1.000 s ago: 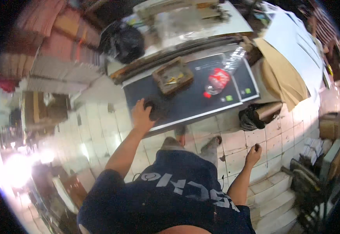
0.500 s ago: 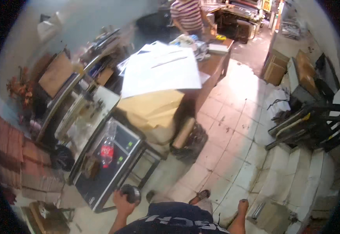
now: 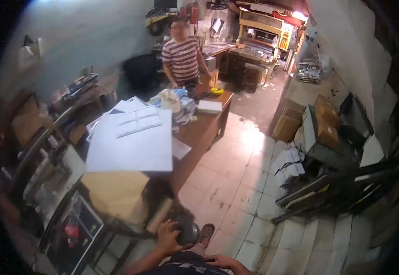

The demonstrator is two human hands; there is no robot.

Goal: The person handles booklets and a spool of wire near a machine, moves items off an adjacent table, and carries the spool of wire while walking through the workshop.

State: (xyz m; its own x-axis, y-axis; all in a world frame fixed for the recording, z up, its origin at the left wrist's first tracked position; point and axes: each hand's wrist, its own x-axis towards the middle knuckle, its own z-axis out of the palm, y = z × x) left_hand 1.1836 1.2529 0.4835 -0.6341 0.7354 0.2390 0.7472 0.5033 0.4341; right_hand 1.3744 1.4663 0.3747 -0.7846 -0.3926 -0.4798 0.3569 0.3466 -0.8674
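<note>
My left hand is closed on a dark round object with a shiny rim, possibly a roll of tape; its exact kind cannot be made out. It is held low in front of me, just above the floor tiles in view. My right hand lies against the front of my dark shirt, fingers loosely stretched and holding nothing visible. Ahead on the left, large white sheets are stacked at the end of a brown desk, over a tan paper-like wrapping.
A person in a striped shirt stands behind the desk. A low black-topped stand with a plastic bottle is at left. Cardboard boxes and dark frames line the right side, beside white tiled steps.
My view has turned up and to the right, bringing the person and back room into fuller sight. My left hand still holds the round object; my right hand has come in against my shirt.
</note>
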